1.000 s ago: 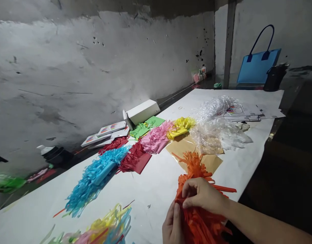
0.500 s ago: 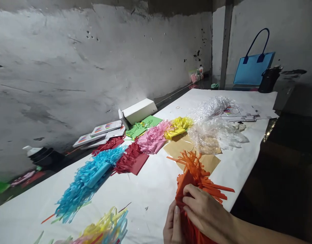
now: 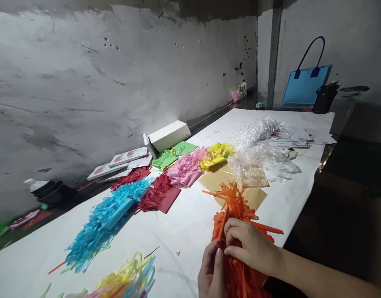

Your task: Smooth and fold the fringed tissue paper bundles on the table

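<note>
Both hands are at the lower right, close together over orange fringed paper [image 3: 244,273]. My left hand [image 3: 211,269] pinches the folded edge of an orange sheet, thumb on top. My right hand [image 3: 251,246], fingers curled, grips the same folded piece just above and to the right. More orange strips [image 3: 234,196] fan out beyond the fingers, partly over tan paper [image 3: 254,198]. To the left lie a dark red fringed piece [image 3: 161,194] and a long blue fringed bundle [image 3: 108,221].
White paper [image 3: 178,223] covers the table. Pink [image 3: 186,167], yellow [image 3: 217,155] and green fringes [image 3: 167,159] lie mid-table, near clear shredded film [image 3: 261,159] and a white box [image 3: 168,135]. A blue bag [image 3: 307,85] stands at the back. Mixed strips [image 3: 128,275] lie at the front.
The orange sheet between my hands is now folded narrower and seen edge-on. My right hand has shifted slightly left and up, and more orange fringe shows below it.
</note>
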Demonstrator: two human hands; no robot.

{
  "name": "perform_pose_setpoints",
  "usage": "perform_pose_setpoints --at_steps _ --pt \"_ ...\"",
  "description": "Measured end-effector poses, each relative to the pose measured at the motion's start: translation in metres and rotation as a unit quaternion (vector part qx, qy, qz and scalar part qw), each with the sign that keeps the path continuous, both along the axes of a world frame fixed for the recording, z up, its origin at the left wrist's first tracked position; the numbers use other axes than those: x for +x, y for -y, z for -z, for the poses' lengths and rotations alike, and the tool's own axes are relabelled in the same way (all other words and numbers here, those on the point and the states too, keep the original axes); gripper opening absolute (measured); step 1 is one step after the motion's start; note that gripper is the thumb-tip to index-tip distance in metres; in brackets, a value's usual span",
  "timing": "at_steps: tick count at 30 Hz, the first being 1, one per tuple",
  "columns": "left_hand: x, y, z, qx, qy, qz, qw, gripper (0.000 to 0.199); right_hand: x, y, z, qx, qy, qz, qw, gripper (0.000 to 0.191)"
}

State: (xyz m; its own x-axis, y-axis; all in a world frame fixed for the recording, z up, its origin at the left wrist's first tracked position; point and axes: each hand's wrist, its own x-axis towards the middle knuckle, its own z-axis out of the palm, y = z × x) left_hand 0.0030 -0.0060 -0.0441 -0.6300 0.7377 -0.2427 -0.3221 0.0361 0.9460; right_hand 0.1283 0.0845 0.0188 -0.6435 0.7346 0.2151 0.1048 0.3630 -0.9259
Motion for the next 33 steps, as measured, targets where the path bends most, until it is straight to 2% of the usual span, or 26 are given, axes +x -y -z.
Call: perform_pose_setpoints --at_steps 2,5,8,11,16,24,33 --pt "0.000 -0.001 0.001 -0.004 0.004 -0.002 1.000 0.052 0.001 0.000 0.000 0.029 0.018 -0.001 0.999 0.020" --pt "0.000 -0.002 0.001 -0.010 -0.002 -0.009 1.000 0.054 0.002 0.004 0.003 0.131 0.043 0.009 0.990 0.014" --pt "0.002 -0.003 -0.005 -0.009 -0.023 -0.011 1.000 0.052 0.000 0.008 0.009 0.189 0.033 0.013 0.981 0.023" --pt "0.005 -0.005 -0.014 -0.003 -0.032 -0.006 0.999 0.051 -0.002 0.007 0.012 0.169 0.015 0.020 0.985 0.022" --pt "0.008 -0.005 -0.025 0.007 -0.032 0.008 0.999 0.048 0.001 0.000 0.007 0.081 -0.024 -0.011 0.996 0.021" --pt "0.003 -0.003 -0.018 -0.024 -0.021 0.000 1.000 0.053 0.003 -0.010 0.005 0.002 -0.036 -0.010 0.999 0.024" --pt "0.009 -0.004 -0.017 -0.007 0.016 0.017 1.000 0.050 0.010 -0.020 0.002 -0.017 -0.031 -0.057 0.998 0.011"
